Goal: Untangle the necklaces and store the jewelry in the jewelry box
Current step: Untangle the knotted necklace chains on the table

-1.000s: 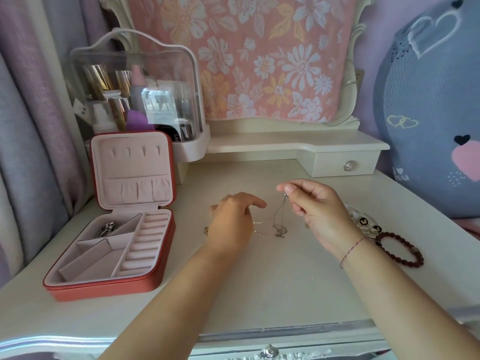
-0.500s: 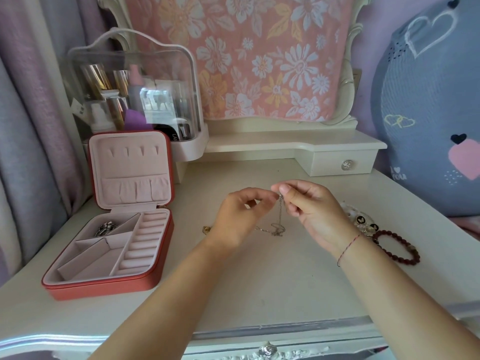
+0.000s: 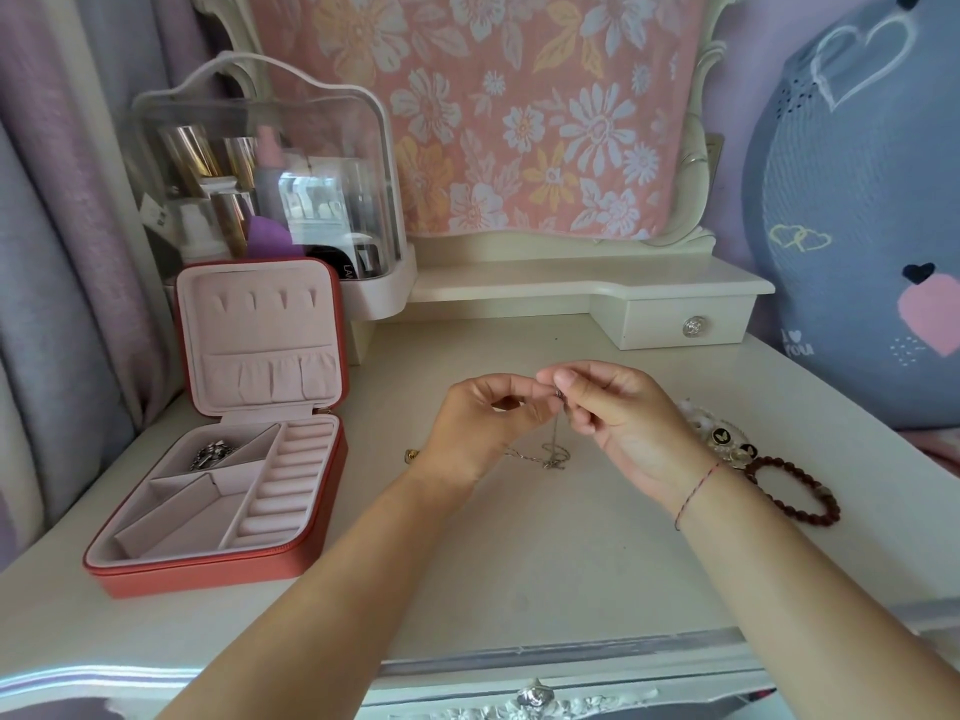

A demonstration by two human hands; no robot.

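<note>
Both hands met above the middle of the desk (image 3: 519,574), fingertips nearly touching. The right hand (image 3: 621,426) pinched the top of a thin silver necklace (image 3: 554,456) btwn thumb & forefinger. The left hand (image 3: 475,426), fingers curled, pinched the same chain right beside it. From that pinch the chain hung straight down, & its lower part lay in a small tangled heap on the desk, just under the hands. A thread bracelet (image 3: 696,491) circled the right wrist.

A small gold piece (image 3: 412,455) lay just left of the left wrist; couldn't tell what it was. Right of the right hand lay a pale charm bracelet (image 3: 719,433) w/ black discs, & touching it, nearer, a dark red bead bracelet (image 3: 795,493).

Well to the left sat the red jewelry box (image 3: 208,571), lid upright, pink lining, w/ a silver item (image 3: 210,454) in its far-left compartment. Behind it stood a clear cosmetics case (image 3: 270,163) w/ bottles inside. Far centre hung a floral cloth (image 3: 493,111), below it to the right a small drawer (image 3: 691,324) w/ a glass knob. A blue cushion (image 3: 857,226) w/ hearts leaned at far right.
</note>
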